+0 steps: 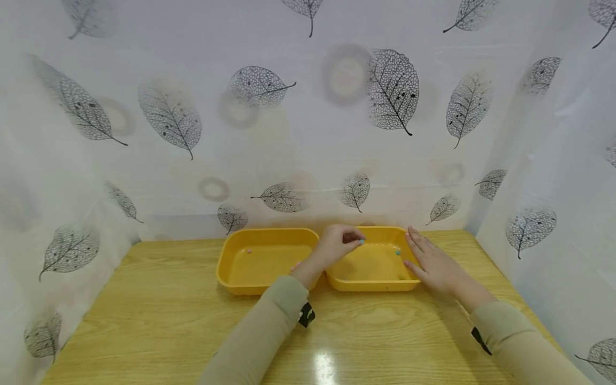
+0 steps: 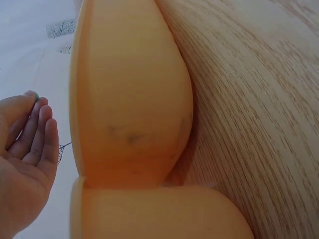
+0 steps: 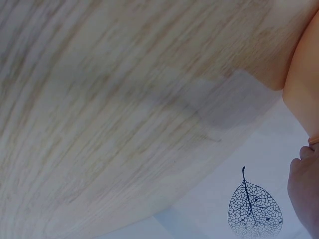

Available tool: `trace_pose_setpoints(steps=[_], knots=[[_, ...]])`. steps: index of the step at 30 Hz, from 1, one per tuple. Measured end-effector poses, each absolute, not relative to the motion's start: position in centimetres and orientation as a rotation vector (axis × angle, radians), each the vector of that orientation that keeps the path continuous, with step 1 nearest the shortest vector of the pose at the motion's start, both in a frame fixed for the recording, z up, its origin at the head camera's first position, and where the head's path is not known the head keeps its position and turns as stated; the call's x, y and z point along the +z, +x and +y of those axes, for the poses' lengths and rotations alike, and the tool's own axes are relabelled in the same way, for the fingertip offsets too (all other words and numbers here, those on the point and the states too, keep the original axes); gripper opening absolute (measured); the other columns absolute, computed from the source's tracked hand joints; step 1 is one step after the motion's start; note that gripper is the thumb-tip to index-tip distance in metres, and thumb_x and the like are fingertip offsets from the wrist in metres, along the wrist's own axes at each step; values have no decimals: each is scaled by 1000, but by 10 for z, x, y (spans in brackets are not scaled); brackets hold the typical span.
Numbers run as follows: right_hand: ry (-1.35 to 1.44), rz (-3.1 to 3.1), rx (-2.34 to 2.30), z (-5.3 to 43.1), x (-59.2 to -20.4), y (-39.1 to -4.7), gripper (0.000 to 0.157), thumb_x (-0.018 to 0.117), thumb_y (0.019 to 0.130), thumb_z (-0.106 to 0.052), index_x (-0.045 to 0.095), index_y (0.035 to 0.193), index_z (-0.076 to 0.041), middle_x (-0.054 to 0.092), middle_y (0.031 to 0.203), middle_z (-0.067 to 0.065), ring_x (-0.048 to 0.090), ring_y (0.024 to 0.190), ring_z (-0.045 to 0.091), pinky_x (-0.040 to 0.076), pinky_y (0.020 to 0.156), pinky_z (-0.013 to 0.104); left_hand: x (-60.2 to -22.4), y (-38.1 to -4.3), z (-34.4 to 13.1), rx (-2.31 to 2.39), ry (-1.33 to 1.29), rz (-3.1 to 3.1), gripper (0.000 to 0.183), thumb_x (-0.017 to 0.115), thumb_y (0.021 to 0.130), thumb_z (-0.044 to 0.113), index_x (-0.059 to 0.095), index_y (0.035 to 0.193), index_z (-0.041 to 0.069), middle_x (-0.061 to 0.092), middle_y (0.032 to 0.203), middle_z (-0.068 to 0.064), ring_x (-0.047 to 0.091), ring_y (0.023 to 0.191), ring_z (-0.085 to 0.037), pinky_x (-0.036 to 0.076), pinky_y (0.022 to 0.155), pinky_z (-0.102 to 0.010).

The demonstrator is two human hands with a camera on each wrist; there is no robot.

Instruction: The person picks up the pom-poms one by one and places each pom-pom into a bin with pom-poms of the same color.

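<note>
Two yellow plastic trays stand side by side on the wooden table. Above the left part of the right tray [image 1: 370,286], my left hand [image 1: 333,247] pinches a small blue bead [image 1: 362,242] between thumb and fingertips. The left wrist view shows the same bead [image 2: 36,96] as a sliver of green-blue at the fingertips. My right hand [image 1: 435,267] rests on the right tray's right rim, fingers extended. A blue bead [image 1: 398,252] lies inside that tray, near these fingers. In the left tray [image 1: 269,232] lies a small pink bead [image 1: 249,251]; my left forearm crosses its right end.
A white curtain [image 1: 308,144] printed with dark leaves hangs behind and on both sides of the wooden table [image 1: 159,310]. The trays stand near the table's back edge, their neighbouring ends close together.
</note>
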State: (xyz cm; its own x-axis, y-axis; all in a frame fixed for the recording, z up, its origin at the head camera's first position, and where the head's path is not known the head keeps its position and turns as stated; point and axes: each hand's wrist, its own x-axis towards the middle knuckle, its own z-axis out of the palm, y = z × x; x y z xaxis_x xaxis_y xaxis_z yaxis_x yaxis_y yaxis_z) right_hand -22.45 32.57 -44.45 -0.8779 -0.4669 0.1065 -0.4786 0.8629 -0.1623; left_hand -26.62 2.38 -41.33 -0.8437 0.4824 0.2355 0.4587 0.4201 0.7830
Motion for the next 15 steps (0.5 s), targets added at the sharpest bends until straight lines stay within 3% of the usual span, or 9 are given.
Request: trace_pose_setpoints(steps=[7, 15], knots=[[754, -2964, 277, 326, -446, -224, 76, 49, 112, -38, 23, 163, 12, 17, 173, 33, 21, 160, 50, 22, 133, 60, -416, -270, 22, 1474, 810, 2615, 20, 72, 102, 10, 78, 116, -3, 80, 108, -14, 74, 95, -26, 59, 80, -19], [749, -2975, 290, 326, -445, -224, 76, 49, 112, -37, 21, 164, 11, 16, 173, 33, 20, 161, 50, 19, 135, 55, -418, -273, 20, 1474, 793, 2632, 18, 73, 101, 8, 79, 115, -1, 81, 107, -14, 74, 94, -24, 57, 78, -16]])
